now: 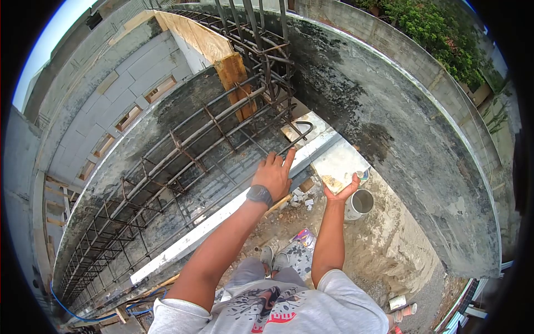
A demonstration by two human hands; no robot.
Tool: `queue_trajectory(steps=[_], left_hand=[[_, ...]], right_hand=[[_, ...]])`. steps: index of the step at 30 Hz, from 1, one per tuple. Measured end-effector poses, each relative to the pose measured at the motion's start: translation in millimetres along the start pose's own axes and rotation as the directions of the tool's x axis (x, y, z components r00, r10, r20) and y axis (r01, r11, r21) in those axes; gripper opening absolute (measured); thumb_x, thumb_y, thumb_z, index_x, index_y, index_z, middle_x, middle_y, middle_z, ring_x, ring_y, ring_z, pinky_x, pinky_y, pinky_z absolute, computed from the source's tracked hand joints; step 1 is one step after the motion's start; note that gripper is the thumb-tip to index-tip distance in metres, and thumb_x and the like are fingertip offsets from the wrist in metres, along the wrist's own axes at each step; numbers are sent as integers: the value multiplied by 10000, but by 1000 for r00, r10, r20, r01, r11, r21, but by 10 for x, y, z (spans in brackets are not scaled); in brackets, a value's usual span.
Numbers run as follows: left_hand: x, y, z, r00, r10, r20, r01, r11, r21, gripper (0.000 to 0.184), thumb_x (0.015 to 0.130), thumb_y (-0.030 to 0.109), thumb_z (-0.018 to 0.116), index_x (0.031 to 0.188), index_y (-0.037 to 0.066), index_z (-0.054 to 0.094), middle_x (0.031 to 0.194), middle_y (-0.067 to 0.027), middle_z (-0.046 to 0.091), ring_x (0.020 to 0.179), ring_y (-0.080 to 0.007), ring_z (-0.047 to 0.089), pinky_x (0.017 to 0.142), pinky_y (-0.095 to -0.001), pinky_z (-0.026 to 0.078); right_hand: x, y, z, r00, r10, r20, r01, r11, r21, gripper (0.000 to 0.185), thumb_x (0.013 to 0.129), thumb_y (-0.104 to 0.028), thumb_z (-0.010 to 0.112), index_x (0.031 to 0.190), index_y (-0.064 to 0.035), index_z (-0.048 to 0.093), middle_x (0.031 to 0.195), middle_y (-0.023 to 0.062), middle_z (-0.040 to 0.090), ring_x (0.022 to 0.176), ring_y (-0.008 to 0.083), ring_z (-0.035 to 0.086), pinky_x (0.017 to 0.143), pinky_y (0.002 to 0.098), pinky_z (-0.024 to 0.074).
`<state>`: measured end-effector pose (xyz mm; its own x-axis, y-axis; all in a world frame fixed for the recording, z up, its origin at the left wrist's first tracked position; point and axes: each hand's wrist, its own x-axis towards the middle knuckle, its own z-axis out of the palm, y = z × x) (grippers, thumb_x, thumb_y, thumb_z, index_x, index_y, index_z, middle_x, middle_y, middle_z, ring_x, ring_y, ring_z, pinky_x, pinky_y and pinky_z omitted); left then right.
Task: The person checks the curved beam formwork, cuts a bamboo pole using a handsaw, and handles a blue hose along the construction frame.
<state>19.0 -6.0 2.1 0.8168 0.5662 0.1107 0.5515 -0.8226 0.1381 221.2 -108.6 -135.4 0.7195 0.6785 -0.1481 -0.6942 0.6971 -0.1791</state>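
A pale flat panel (340,162) with a brown patch at its near corner is gripped along its near edge by my right hand (343,189), thumb on top. My left hand (275,173), with a dark watch on the wrist, rests at the long white metal profile (192,236), its fingers apart and the index finger stretched forward. That profile runs diagonally beside the rebar cage (214,125). Just beyond my left fingertips, a second pale piece (309,127) lies under a bent rebar hook (304,131).
A grey bucket (361,202) stands on the dirt right of my right hand. Curved dark formwork (400,111) rises on the right, with another curved wall (128,145) on the left. Vertical bars (260,22) stand ahead. Rubble (302,198) lies below the profile.
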Motion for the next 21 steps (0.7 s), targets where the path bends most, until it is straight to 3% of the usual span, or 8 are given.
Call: queue_trajectory(steps=[7, 10, 16, 21], left_hand=[[-16, -13, 1, 1000, -1, -6, 1, 1000, -11, 845, 805, 233, 727, 1493, 74, 263, 1185, -196, 595, 1243, -377, 492, 968, -484, 453], [-17, -24, 4, 1000, 4, -26, -4, 1000, -3, 844, 802, 239, 726, 1493, 75, 271, 1180, -191, 598, 1241, -373, 494, 964, -485, 453], [-13, -18, -29, 999, -32, 18, 33, 997, -76, 832, 793, 203, 726, 1493, 88, 290, 1237, -230, 583, 1291, -395, 467, 1028, -511, 420], [-12, -26, 14, 1000, -12, -7, 12, 999, -34, 832, 806, 227, 718, 1497, 81, 279, 1218, -205, 590, 1264, -378, 484, 986, -488, 445]], right_hand=[[0, -10, -39, 999, 22, 48, -21, 1000, -4, 704, 781, -418, 601, 1404, -114, 479, 1391, 103, 547, 1255, 360, 525, 1057, 575, 400], [1, -1, -44, 1000, 30, -2, -30, 1000, -2, 708, 781, -417, 602, 1406, -110, 476, 1390, 106, 547, 1251, 362, 528, 1050, 578, 408], [-15, -19, -94, 999, 41, 26, -41, 999, -21, 717, 777, -415, 607, 1408, -101, 471, 1375, 107, 557, 1242, 365, 537, 1037, 579, 421], [-40, -65, -93, 999, 36, 19, -34, 994, -103, 703, 777, -387, 613, 1393, -78, 475, 1349, 121, 572, 1217, 365, 558, 1022, 556, 444]])
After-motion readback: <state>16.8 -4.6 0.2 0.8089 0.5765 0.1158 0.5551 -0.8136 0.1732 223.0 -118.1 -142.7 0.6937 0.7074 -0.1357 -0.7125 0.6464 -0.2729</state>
